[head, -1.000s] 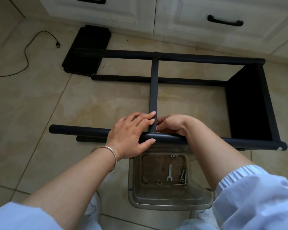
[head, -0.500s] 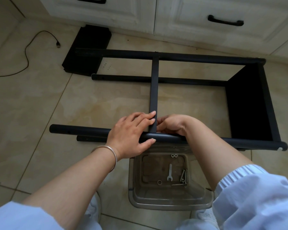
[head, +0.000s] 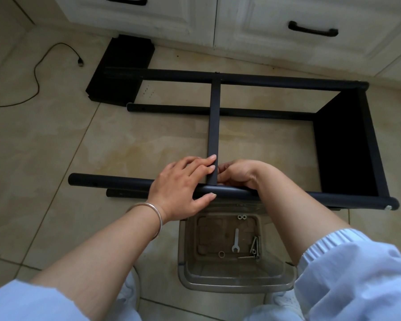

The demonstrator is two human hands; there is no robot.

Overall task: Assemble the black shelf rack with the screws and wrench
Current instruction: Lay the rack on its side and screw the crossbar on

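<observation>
- Head view: left hand (head: pixel 180 181) lies over the near tube (head: pixel 116 181) of the black shelf rack (head: pixel 347 144), thumb under the tube, straight fingers against the flat crossbar (head: pixel 214 126).
- Right hand (head: pixel 239 173), fingers curled, meets the crossbar's near end from the other side; whether it pinches a screw cannot be told.
- Just below both hands, a clear bin (head: pixel 235 280) holds the wrench (head: pixel 235 240) and screws (head: pixel 254 247).
- Beyond the fingertips, the crossbar reaches the far tube (head: pixel 276 79).

Left hand (head: pixel 181 184) gripping rack tube (head: pixel 116 182), right hand (head: pixel 239 173) at crossbar (head: pixel 214 126)
</observation>
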